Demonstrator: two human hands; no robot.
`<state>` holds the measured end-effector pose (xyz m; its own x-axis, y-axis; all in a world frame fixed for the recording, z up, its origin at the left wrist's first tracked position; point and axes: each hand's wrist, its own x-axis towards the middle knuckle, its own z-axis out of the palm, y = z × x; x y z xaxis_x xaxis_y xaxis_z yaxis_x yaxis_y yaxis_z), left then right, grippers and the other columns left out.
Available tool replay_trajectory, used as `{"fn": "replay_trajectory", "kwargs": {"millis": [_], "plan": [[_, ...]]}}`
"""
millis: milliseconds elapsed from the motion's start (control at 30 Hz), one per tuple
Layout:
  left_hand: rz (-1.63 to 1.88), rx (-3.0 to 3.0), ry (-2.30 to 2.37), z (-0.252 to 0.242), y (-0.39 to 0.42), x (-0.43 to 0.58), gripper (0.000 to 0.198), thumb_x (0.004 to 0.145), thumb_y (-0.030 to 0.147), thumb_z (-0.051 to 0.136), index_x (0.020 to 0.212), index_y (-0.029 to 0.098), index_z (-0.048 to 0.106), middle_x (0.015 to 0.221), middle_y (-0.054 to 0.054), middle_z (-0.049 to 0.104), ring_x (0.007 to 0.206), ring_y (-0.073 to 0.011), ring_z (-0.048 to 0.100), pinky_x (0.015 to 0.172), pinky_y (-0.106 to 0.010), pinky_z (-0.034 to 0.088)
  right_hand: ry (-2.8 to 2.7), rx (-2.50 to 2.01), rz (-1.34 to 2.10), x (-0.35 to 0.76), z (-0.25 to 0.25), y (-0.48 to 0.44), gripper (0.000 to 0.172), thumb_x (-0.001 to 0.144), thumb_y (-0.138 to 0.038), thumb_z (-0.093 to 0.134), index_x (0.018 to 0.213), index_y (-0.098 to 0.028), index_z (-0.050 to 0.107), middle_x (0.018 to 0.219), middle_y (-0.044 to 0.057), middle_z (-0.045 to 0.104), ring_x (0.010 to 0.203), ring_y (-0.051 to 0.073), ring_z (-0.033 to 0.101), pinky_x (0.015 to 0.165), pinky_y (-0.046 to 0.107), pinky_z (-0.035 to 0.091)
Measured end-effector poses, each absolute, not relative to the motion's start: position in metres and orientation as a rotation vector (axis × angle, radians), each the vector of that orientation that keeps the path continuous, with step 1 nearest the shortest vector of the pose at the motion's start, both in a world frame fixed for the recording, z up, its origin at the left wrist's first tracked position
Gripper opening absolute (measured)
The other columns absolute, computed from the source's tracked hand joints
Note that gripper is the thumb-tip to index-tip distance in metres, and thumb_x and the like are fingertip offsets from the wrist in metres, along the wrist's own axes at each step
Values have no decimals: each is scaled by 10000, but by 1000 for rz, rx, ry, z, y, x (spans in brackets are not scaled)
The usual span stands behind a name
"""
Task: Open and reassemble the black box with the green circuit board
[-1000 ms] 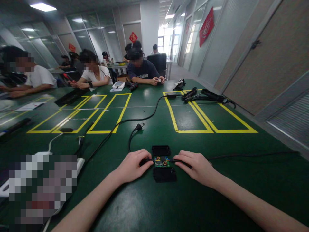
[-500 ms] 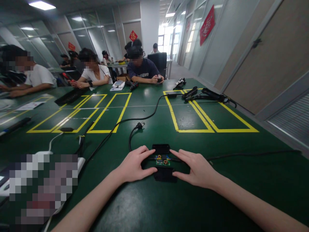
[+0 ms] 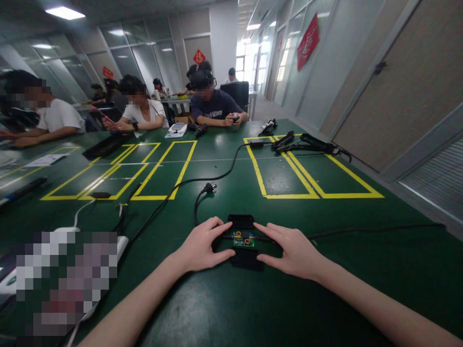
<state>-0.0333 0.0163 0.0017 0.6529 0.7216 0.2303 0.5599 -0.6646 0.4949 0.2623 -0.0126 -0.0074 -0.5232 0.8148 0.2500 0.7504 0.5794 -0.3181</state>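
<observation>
A small green circuit board (image 3: 243,239) with copper coils lies on the green table between two black casing halves. One half (image 3: 241,221) sits just beyond the board, the other (image 3: 247,259) just nearer to me. My left hand (image 3: 206,245) rests at their left, forefinger on the far half's edge and thumb on the near half's edge. My right hand (image 3: 294,253) mirrors it from the right, its fingertips at the same two pieces. Both hands have thumb and forefinger spread apart. Black cable runs from both sides of the board, partly hidden under my hands.
A black plug (image 3: 209,188) on its cable lies beyond my left hand. A long black cord (image 3: 188,180) crosses the table. Black tools (image 3: 314,143) lie at the far right, a white power strip (image 3: 121,246) at left. Several people sit opposite.
The view has shifted very slightly. My hands, the board and the casing halves hold nearly the same places. The red item held by a person opposite has moved.
</observation>
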Motion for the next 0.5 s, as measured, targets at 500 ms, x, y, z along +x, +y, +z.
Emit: {"fn": "replay_trajectory", "kwargs": {"millis": [500], "plan": [[677, 2430, 1021, 4, 15, -34, 477, 975, 332, 655, 1441, 241, 609, 1094, -62, 667, 932, -198, 688, 851, -323, 588, -2307, -1149, 314, 266, -9, -11, 362, 1001, -303, 576, 1326, -174, 669, 928, 73, 746, 767, 200, 723, 645, 304, 578]]}}
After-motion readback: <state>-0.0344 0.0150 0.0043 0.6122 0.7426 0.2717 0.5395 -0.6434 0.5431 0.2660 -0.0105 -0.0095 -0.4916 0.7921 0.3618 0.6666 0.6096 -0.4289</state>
